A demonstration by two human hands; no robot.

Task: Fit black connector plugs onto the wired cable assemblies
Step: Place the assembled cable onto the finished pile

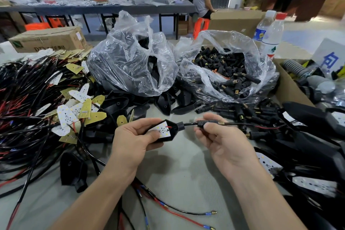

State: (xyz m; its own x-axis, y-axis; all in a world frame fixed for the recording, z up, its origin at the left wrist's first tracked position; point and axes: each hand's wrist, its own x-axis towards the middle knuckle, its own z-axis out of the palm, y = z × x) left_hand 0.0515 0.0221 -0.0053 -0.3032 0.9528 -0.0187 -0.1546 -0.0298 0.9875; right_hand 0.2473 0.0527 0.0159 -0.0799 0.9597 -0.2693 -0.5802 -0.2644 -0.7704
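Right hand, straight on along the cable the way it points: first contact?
Probably the neck of the lamp housing gripped by the left hand. The right hand pinches a plug on the cable, pointing left; only bare cable lies between. Depth is unclear from one view.

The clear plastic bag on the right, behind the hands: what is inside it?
The clear plastic bag holds a heap of black connector plugs, many with brass ends. How deep the heap goes cannot be seen: upper plugs and crumpled plastic cover the rest.
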